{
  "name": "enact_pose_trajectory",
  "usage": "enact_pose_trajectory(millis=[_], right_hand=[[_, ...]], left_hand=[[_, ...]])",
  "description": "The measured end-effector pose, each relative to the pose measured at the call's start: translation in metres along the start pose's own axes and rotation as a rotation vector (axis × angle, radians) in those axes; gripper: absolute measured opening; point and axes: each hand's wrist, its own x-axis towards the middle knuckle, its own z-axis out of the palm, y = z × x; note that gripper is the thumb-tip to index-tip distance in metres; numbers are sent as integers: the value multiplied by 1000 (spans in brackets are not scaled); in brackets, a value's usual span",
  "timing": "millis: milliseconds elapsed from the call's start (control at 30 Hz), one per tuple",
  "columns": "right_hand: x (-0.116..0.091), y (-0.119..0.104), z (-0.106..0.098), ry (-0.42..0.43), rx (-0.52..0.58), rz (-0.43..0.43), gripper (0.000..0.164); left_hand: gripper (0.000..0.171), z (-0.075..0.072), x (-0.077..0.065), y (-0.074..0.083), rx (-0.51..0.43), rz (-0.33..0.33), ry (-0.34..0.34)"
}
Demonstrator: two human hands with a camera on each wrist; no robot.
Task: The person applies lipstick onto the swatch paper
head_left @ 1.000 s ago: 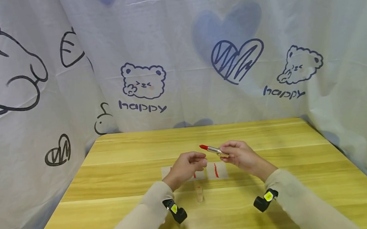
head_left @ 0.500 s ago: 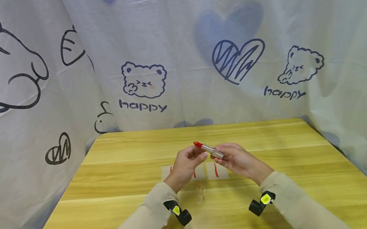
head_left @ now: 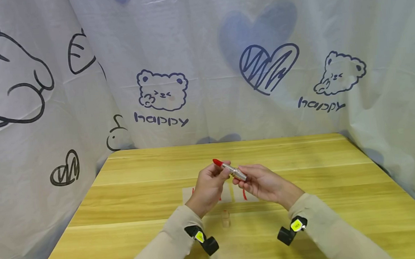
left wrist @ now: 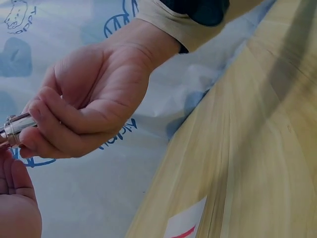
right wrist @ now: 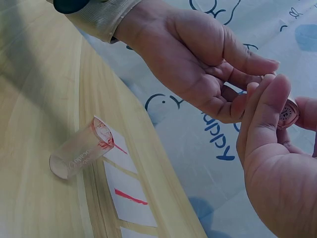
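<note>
A lipstick [head_left: 234, 172] with a red bullet and a silvery case is held up between both hands, tilted toward the far left. My right hand [head_left: 266, 184] grips the lower case with thumb and fingers; its curled fingers [left wrist: 59, 119] show in the left wrist view. At the upper case, just below the red bullet, my left hand [head_left: 206, 189] pinches with thumb and index finger. In the right wrist view the lipstick's base [right wrist: 288, 114] peeks out between the right fingers. A clear cap [right wrist: 81, 148] with red smears stands on the table nearer to me.
White paper pieces [head_left: 226, 195] with red strokes lie in a row on the wooden table [head_left: 134, 211], under the hands and partly hidden. A printed cloth [head_left: 206, 102] hangs behind and along the sides of the table.
The lipstick has moved left with my right hand and now tilts more steeply. My left hand's thumb and finger have come onto its upper case; earlier they were apart from it.
</note>
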Motion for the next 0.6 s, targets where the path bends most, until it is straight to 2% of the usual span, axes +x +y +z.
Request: enact_pose_trajectory(millis=[100, 267, 467, 600], right_hand=[[1, 0, 1, 4, 6, -2, 34], [3, -1, 2, 20, 12, -7, 33], [4, -1, 3, 78, -35, -37, 22], [5, 1, 5, 129, -111, -77, 14]], left_hand=[[29, 0, 1, 0, -16, 3, 24], [3, 1, 2, 1, 15, 9, 55], [8, 1, 5, 2, 63, 24, 96], [13, 2, 5, 3, 99, 32, 130]])
